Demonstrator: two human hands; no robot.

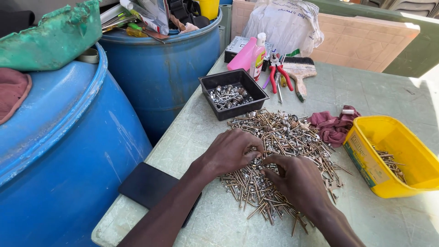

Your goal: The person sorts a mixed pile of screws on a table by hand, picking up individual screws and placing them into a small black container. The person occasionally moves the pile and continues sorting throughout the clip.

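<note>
On the bench [366, 91], I see the screw pile [279, 151] between black tray [233, 93] and yellow tub [393, 155]; my left hand [231, 151] and right hand [297, 180] pinch screws there, which I judge light, stiff, sharp-tipped, best nipped by the shank.

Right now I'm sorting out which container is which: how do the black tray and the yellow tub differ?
The black tray is shallow and sits beyond the screw pile; the yellow tub is deeper and lies right of it. The tray holds silvery hardware heaped in the middle; the tub holds a few brass-coloured screws. Both are open plastic containers on the table.
</note>
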